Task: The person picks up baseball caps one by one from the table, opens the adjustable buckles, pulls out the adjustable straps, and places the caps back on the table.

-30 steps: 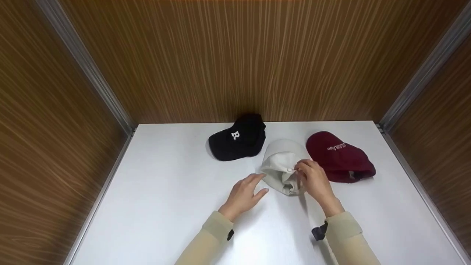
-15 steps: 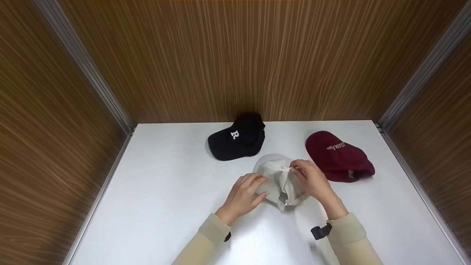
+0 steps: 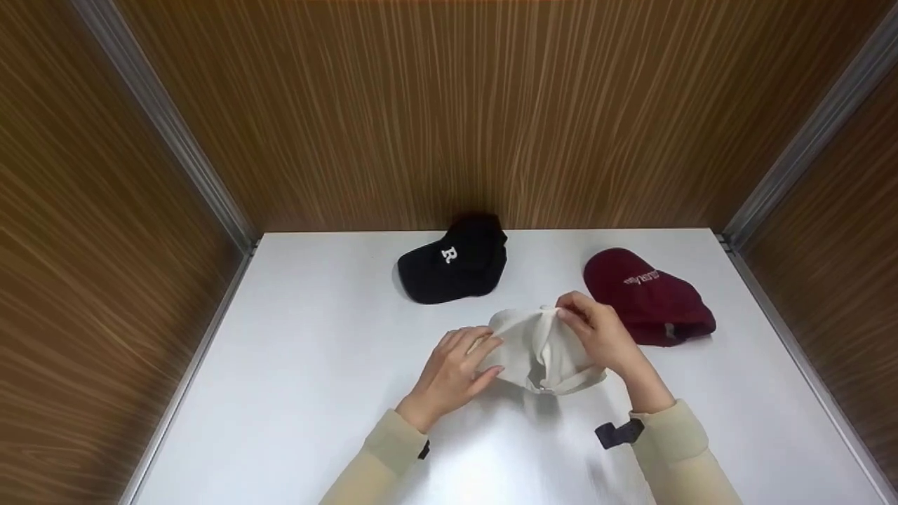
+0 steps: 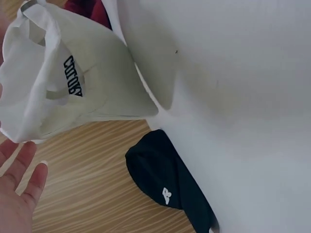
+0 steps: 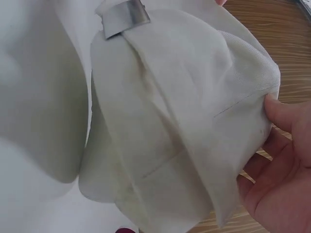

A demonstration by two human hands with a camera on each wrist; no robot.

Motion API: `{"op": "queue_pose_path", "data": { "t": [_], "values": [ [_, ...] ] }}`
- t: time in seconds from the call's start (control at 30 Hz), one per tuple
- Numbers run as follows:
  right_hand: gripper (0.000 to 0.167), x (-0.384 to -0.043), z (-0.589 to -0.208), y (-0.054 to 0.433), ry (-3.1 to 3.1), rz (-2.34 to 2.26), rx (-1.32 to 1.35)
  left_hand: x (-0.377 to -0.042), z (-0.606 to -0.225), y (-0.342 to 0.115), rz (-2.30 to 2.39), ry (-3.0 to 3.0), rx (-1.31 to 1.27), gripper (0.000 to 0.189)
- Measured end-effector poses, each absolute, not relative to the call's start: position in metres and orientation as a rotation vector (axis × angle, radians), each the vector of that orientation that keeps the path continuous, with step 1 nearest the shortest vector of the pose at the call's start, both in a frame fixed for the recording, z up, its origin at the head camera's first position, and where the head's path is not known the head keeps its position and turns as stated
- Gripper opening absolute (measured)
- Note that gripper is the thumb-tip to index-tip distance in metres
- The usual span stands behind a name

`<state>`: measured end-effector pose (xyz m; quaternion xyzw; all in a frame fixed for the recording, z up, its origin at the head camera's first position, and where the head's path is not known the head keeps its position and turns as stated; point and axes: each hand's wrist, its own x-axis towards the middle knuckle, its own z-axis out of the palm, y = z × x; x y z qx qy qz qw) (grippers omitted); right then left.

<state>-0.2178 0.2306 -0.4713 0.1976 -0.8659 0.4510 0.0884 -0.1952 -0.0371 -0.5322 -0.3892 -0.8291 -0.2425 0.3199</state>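
Note:
An off-white baseball cap (image 3: 515, 354) is lifted over the white tabletop, its crown crumpled and its back strap toward me. My right hand (image 3: 600, 333) pinches the top of the crown between thumb and fingers; the right wrist view shows that thumb (image 5: 284, 114) pressed on the cloth beside a metal strap buckle (image 5: 126, 18). At the cap's left side is my left hand (image 3: 452, 372), with its fingers extended along the fabric. In the left wrist view those fingertips (image 4: 36, 177) lie close to the cap's edge, and dark lettering (image 4: 73, 75) shows on the cap.
Behind and to the left, a black cap (image 3: 459, 263) with a white R lies against the wooden back panel (image 3: 449, 126). A dark red cap (image 3: 649, 298) rests to the right, near my right hand. Wooden side panels with metal rails flank the white tabletop (image 3: 302, 337).
The off-white cap has come toward me and been lifted off the tabletop in my right hand's pinch. My left hand has moved slightly left and toward me beside it. The other caps have stayed put.

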Motion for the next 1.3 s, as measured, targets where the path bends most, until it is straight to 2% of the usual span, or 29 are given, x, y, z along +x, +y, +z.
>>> {"op": "queue_pose_path", "data": {
  "t": [0.17, 0.47, 0.77, 0.97, 1.1, 1.3],
  "values": [
    [0.006, -0.218, -0.468, 0.232, -2.562, 1.476, 0.564, -0.196, -0.525, -0.036, -0.686, -2.11, -0.979, 0.031],
    [0.008, -0.216, -0.463, 0.227, -2.57, 1.629, 0.525, -0.195, -0.503, -0.032, -0.96, -2.029, -0.848, 0.009],
    [0.011, -0.215, -0.462, 0.226, -2.566, 1.761, 0.515, -0.188, -0.478, -0.031, -1.157, -2.034, -0.754, 0.003],
    [0.015, -0.214, -0.464, 0.224, -2.568, 1.607, 0.487, -0.19, -0.477, -0.033, -1.192, -2.042, -0.698, 0.005],
    [0.026, -0.207, -0.467, 0.226, -2.521, 1.457, 0.449, -0.191, -0.479, -0.036, -1.198, -2.044, -0.655, 0.006],
    [0.041, -0.191, -0.478, 0.226, -2.415, 1.152, 0.542, -0.193, -0.481, -0.04, -1.193, -2.048, -0.604, 0.006]
  ]
}}
